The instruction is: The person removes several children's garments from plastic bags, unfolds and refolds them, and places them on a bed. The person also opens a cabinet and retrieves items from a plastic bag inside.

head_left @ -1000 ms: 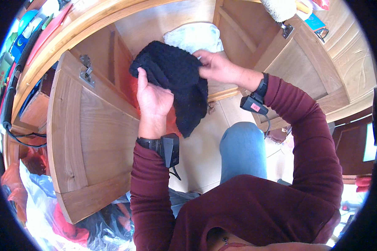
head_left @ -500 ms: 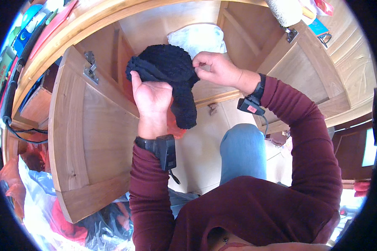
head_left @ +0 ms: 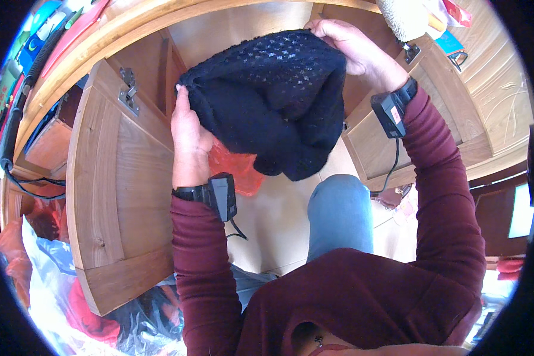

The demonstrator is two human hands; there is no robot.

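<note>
A black knitted garment (head_left: 267, 107) hangs spread between my hands in front of the cabinet opening. Small holes in its openwork upper part let light through, and its lower part droops in loose folds. My left hand (head_left: 191, 133) grips its left edge, thumb up along the cloth. At the upper right corner, my right hand (head_left: 356, 50) pinches the top edge. Exactly what kind of garment it is, I cannot tell. Under its lower left side, a red plastic bag (head_left: 243, 175) shows partly.
Open wooden cabinet doors stand on the left (head_left: 130, 190) and right (head_left: 421, 113). Clear plastic bags (head_left: 47, 285) with coloured contents lie at the lower left. A white fuzzy roll (head_left: 403, 18) sits on the top at the right. My knee (head_left: 341, 216) is below the garment.
The bunched black garment has been pulled open and spread wide. My right hand moved up and to the right with its corner; my left hand shifted slightly left. The white bag behind is now hidden.
</note>
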